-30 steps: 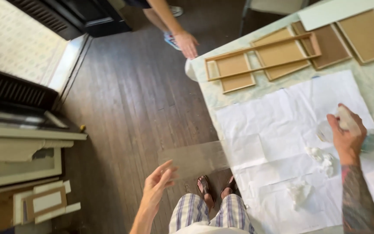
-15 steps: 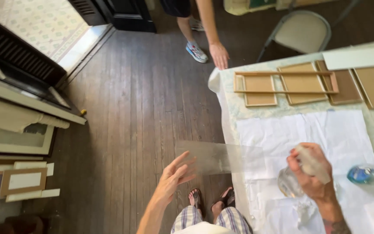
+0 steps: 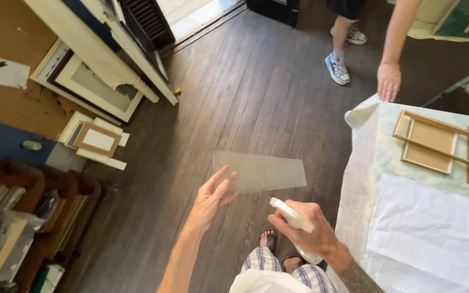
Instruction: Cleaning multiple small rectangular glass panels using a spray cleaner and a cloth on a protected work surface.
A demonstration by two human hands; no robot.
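Note:
My left hand (image 3: 210,199) holds a clear rectangular glass pane (image 3: 261,172) by its left edge, flat out over the wooden floor. My right hand (image 3: 306,231) is closed around a white spray bottle (image 3: 294,217), its nozzle pointing toward the pane from just below it. My feet in sandals and striped trousers show beneath.
A table (image 3: 362,163) with a pale cloth, white paper sheets (image 3: 430,228) and wooden frames (image 3: 430,144) stands at right. Another person's hand (image 3: 389,81) hangs by its far corner, their legs behind. Picture frames (image 3: 96,141) lean against furniture at left.
My right hand has brought the spray bottle from the table over to the glass pane. My view has swung left, away from the table. The pane stays in my left hand.

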